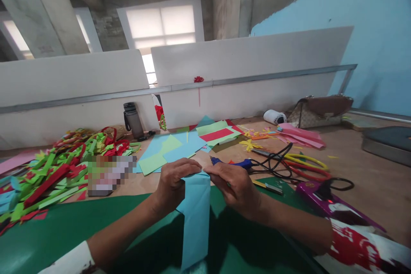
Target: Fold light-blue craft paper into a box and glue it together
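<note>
A folded light blue paper sheet [195,218] hangs down over the green mat [64,231]. My left hand [175,184] pinches its top left edge with curled fingers. My right hand [236,188] grips the top right edge, fingers closed on the paper. Both hands meet at the sheet's upper fold, just above the table.
A heap of red and green paper strips [48,167] lies at the left. Blue and green sheets [170,147] lie behind my hands. A blue glue gun [237,163] with black cord, scissors with yellow and red handles [305,165], a dark bottle [133,120], and a brown bag [321,109] stand about.
</note>
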The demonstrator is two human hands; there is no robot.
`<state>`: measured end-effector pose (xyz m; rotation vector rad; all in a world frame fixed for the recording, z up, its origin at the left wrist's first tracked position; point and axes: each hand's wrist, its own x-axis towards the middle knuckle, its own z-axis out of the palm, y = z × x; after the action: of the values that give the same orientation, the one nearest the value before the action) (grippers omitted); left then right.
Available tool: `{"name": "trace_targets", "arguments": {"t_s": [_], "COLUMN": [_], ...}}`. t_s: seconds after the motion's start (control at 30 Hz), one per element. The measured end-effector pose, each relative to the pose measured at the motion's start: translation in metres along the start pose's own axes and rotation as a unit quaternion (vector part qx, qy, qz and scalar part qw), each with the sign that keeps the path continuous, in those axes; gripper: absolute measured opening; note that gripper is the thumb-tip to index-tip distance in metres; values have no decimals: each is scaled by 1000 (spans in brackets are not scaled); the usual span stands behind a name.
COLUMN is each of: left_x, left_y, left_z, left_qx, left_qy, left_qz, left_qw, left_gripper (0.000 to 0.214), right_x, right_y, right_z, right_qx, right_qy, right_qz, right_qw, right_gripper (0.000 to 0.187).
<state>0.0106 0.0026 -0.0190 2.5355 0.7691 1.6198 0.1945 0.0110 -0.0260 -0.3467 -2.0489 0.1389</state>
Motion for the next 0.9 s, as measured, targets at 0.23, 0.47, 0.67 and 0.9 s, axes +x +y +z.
{"name": "trace_targets", "arguments": {"t_s": [0.23, 0.47, 0.67, 0.9], "left_x": [3, 1, -1, 1], "left_y": [2, 1, -2, -5], "left_z": [-3, -3, -3, -7], "left_qx": [42, 77, 87, 84], "left_qy": [27, 0, -8, -24], "left_qz": [45, 97, 100, 89], "left_qw": [998, 992, 991, 992], "left_gripper": [8, 17, 24, 27], "right_x": [3, 6, 7, 9], "right_y": [-9, -12, -13, -6], "right_z": [-2, -3, -5, -9], "right_qx": [67, 82, 51, 12], "right_qy": [-37, -59, -47, -25], "right_qz": [171, 202, 173, 145], "right_qw": [982, 974, 982, 989], "right_gripper": [28, 28, 23, 21]}}
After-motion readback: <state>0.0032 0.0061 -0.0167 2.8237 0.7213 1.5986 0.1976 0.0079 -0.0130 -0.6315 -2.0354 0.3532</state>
